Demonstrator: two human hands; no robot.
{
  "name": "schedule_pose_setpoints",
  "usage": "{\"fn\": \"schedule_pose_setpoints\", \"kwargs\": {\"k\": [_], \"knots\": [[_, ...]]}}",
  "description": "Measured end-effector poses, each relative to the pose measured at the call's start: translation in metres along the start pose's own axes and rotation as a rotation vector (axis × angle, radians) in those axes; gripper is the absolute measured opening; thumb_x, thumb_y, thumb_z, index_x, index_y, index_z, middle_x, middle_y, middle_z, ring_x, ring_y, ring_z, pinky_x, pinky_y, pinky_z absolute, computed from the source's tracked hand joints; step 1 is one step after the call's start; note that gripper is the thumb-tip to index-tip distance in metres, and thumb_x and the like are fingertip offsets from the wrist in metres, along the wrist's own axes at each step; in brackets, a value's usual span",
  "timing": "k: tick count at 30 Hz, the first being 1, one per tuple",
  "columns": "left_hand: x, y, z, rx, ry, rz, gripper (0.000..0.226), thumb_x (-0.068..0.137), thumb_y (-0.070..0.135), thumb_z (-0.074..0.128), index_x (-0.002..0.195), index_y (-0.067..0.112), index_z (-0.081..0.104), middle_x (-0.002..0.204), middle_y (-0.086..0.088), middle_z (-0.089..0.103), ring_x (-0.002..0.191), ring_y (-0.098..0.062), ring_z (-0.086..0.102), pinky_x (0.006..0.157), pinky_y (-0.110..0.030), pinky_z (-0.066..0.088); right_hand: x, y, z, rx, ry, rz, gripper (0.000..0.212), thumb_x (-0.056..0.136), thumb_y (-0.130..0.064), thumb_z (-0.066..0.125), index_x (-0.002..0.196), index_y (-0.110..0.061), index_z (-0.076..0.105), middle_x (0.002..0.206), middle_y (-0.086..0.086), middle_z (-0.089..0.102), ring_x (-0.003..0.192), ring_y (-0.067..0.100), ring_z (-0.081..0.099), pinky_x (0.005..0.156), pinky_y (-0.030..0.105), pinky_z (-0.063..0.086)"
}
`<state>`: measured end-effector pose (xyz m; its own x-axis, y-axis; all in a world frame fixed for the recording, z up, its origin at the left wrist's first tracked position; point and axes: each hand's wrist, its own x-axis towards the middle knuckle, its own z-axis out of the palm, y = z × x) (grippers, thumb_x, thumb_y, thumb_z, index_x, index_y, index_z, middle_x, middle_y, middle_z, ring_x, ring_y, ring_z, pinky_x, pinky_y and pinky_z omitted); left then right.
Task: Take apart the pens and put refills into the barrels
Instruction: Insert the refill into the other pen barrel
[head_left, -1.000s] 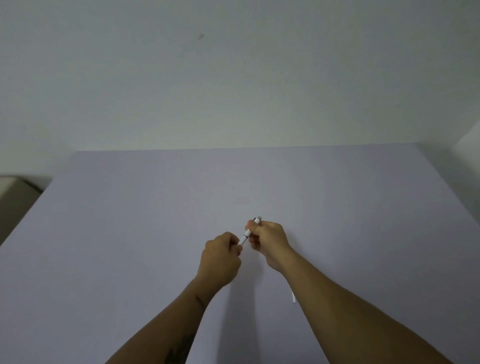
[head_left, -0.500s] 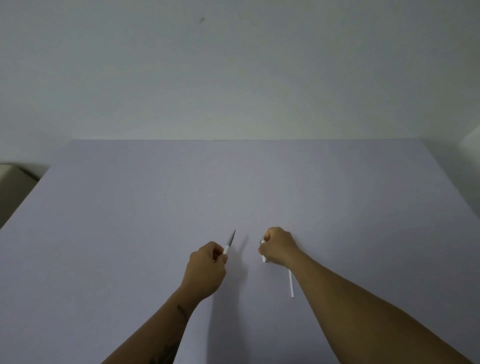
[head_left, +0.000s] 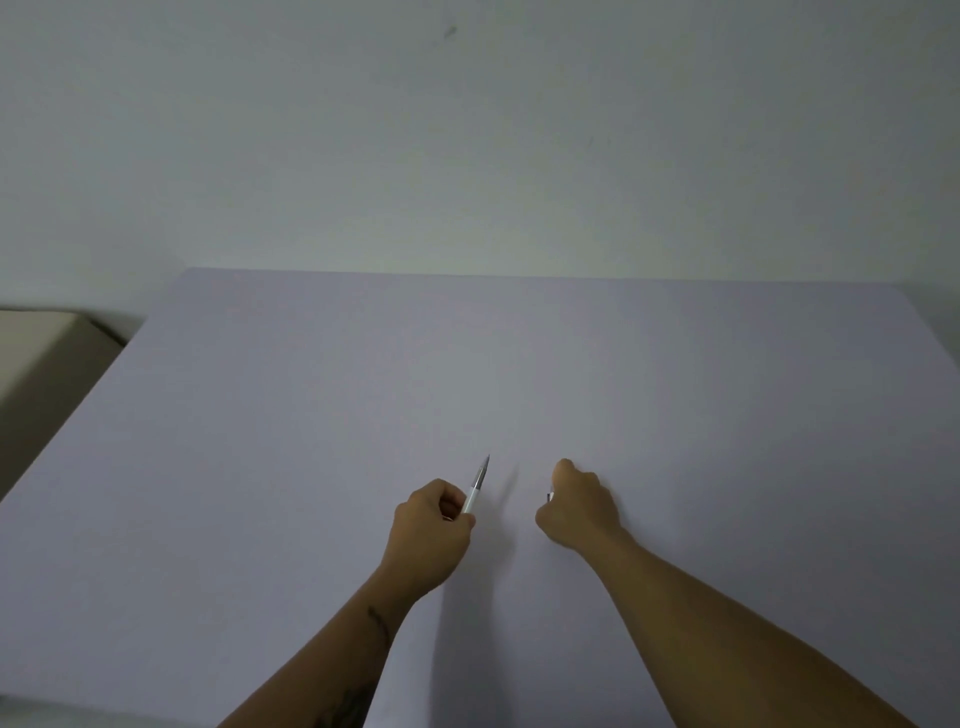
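Note:
My left hand (head_left: 428, 530) is closed around a white pen part with a silver pointed tip (head_left: 478, 483); the tip sticks up and away from me, past my fingers. My right hand (head_left: 579, 512) is a fist resting on the table a little to the right, apart from the left. Only a small silvery end of another pen part (head_left: 549, 496) peeks out at its left side; the rest is hidden in the fist. No loose refill is visible on the table.
The work surface is a large pale lilac table (head_left: 311, 415) against a plain white wall. A beige box-like object (head_left: 36, 353) sits beyond the table's left edge.
The pen has come apart into two pieces and my hands have separated sideways. The white refill lying by my right forearm half a second ago is no longer visible.

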<state>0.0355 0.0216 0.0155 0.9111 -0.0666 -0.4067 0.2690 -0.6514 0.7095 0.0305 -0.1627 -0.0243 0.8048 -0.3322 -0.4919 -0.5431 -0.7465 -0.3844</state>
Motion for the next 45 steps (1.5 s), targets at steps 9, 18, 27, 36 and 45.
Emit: {"fn": "schedule_pose_setpoints", "kwargs": {"k": [9, 18, 27, 36, 45], "knots": [[-0.001, 0.014, -0.002, -0.14, 0.03, 0.015, 0.006, 0.081, 0.01, 0.066, 0.086, 0.012, 0.063, 0.074, 0.0, 0.062, 0.058, -0.012, 0.052, 0.051, -0.02, 0.042, -0.015, -0.026, -0.021, 0.691, -0.022, -0.079, 0.014, 0.089, -0.017, 0.059, 0.093, -0.019, 0.073, 0.084, 0.0, 0.069, 0.072, 0.017, 0.063, 0.062, 0.028, 0.054], [0.001, 0.011, -0.024, -0.093, 0.01, 0.168, 0.007, 0.083, 0.011, 0.069, 0.083, 0.015, 0.064, 0.073, -0.001, 0.063, 0.06, -0.013, 0.054, 0.057, -0.024, 0.047, -0.042, -0.075, -0.022, 1.08, -0.068, 0.002, 0.016, 0.091, -0.016, 0.067, 0.079, -0.005, 0.071, 0.07, 0.006, 0.06, 0.065, 0.017, 0.052, 0.064, 0.029, 0.049], [0.003, -0.011, -0.063, -0.116, -0.082, 0.233, 0.017, 0.089, 0.003, 0.057, 0.085, 0.013, 0.07, 0.081, -0.014, 0.072, 0.065, -0.016, 0.059, 0.064, -0.031, 0.054, -0.066, -0.104, -0.016, 1.08, -0.129, -0.022, 0.024, 0.1, -0.009, 0.053, 0.096, -0.009, 0.076, 0.089, 0.005, 0.063, 0.076, 0.017, 0.053, 0.071, 0.029, 0.054], [-0.001, -0.024, -0.075, -0.131, -0.176, 0.295, 0.027, 0.091, 0.002, 0.049, 0.084, 0.014, 0.072, 0.079, -0.011, 0.072, 0.065, -0.016, 0.058, 0.06, -0.025, 0.049, -0.092, -0.107, 0.001, 1.216, -0.128, 0.059, 0.017, 0.098, -0.013, 0.059, 0.101, -0.008, 0.075, 0.087, 0.007, 0.057, 0.071, 0.017, 0.052, 0.067, 0.029, 0.051], [-0.001, -0.015, -0.074, -0.102, -0.183, 0.325, 0.024, 0.09, 0.002, 0.052, 0.086, 0.013, 0.072, 0.074, -0.005, 0.067, 0.061, -0.014, 0.054, 0.056, -0.022, 0.046, -0.095, -0.108, 0.002, 1.192, 0.065, 0.071, 0.016, 0.097, -0.011, 0.06, 0.087, -0.007, 0.073, 0.071, 0.004, 0.052, 0.065, 0.016, 0.047, 0.067, 0.029, 0.051]]}}
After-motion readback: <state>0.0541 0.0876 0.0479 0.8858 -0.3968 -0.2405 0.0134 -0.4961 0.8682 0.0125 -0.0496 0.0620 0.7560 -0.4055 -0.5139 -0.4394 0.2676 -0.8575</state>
